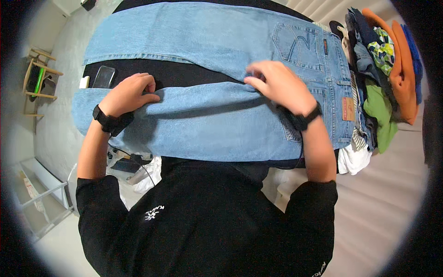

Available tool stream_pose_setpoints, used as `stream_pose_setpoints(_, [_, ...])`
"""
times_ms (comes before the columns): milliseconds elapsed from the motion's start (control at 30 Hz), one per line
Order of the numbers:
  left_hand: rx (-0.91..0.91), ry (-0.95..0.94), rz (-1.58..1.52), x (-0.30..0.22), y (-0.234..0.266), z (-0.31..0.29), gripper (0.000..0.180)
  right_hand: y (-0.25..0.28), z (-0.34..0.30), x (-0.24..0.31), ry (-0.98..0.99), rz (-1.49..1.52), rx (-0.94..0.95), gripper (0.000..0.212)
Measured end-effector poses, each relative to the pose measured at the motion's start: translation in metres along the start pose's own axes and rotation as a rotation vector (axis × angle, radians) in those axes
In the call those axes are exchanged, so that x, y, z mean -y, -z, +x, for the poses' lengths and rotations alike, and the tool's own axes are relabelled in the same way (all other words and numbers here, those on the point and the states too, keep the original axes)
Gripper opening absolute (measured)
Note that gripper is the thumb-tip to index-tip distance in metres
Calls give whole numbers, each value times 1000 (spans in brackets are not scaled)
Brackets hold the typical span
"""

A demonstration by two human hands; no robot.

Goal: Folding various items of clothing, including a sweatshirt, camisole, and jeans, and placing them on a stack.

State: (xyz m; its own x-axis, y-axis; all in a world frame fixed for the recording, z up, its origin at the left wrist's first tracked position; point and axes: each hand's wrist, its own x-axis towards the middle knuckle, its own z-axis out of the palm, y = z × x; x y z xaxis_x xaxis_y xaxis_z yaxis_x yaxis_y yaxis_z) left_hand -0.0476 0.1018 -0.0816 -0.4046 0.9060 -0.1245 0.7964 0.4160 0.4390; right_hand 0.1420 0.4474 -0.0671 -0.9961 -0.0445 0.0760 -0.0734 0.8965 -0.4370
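A pair of light blue jeans (207, 134) lies back side up, its waistband to the right and its two legs stretching left. My left hand (129, 94) is closed at the inner edge of the near leg, thumb and curled fingers at the denim. Near the crotch, my right hand (281, 85) has its fingers curled in at the same leg's inner edge, slightly blurred by motion. Between both hands the near leg's edge is raised in a long soft ridge. The far leg (152, 32) lies flat, apart from the near one.
Black table surface (184, 71) shows between the legs. A clear rectangular case (104, 77) and a small white object (84, 82) lie at its left. Piled clothes (380, 92) stand to the right, beside the waistband. A wooden rack (41, 76) stands far left.
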Motion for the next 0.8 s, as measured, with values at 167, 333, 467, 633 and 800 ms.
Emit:
stream_pose_setpoints(167, [67, 143, -118, -3, 3, 1, 25, -21, 31, 3, -103, -249, 67, 24])
stream_pose_setpoints(333, [-228, 81, -209, 3, 17, -3, 25, -6, 30, 1, -181, -219, -187, 22])
stream_pose_setpoints(467, [-299, 95, -174, 15, 21, 3, 23, -7, 36, 4, -207, -148, -312, 16])
stream_pose_setpoints(633, [-196, 242, -61, 36, 22, -17, 32, -18, 18, 10, -85, -43, -217, 23])
stream_pose_setpoints(800, [-169, 373, 89, 75, 47, -60, 46, -18, 4, 0, 55, -100, -216, 17])
